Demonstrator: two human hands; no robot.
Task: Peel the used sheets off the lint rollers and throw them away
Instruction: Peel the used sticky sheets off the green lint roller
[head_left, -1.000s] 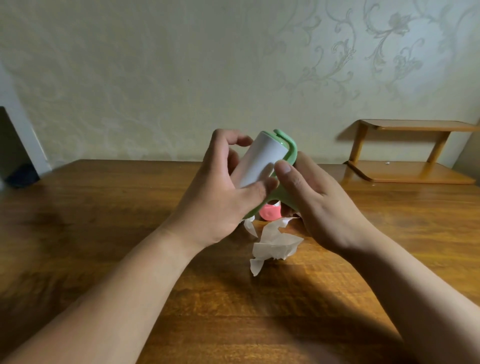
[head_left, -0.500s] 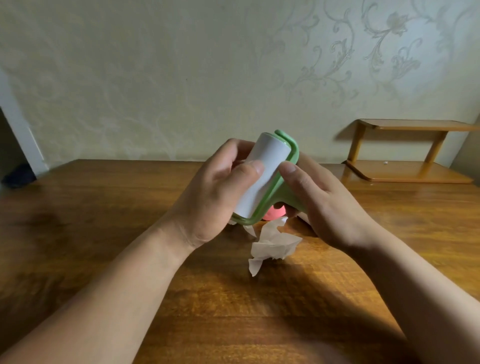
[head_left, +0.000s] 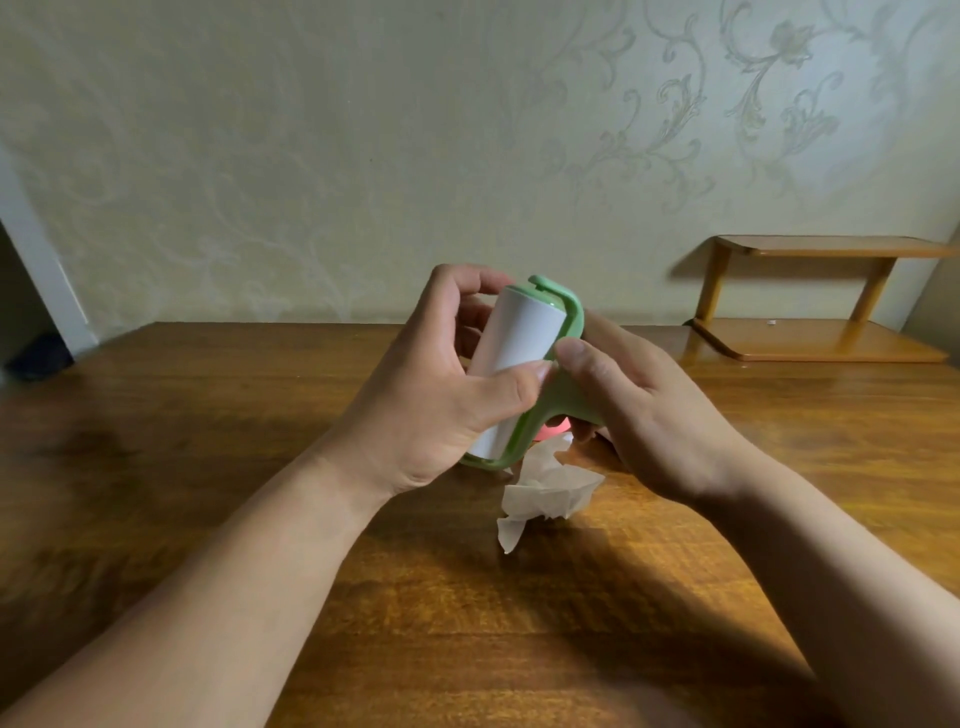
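Observation:
I hold a green lint roller (head_left: 566, 400) with a white sheet roll (head_left: 519, 338) tilted above the wooden table (head_left: 208, 441). My left hand (head_left: 441, 395) wraps around the white roll, thumb pressed on its front. My right hand (head_left: 644, 410) grips the green handle, thumb by the roll's edge. A crumpled white peeled sheet (head_left: 545, 493) lies on the table just below my hands. A pink object (head_left: 553, 431), mostly hidden, shows behind the green handle.
A small wooden two-tier shelf (head_left: 821, 338) stands at the back right of the table against the patterned wall. A dark doorway (head_left: 31, 343) is at far left.
My left thumb slid back down across the front of the white roll, and my fingers curled over its top. The roller stays held in about the same place.

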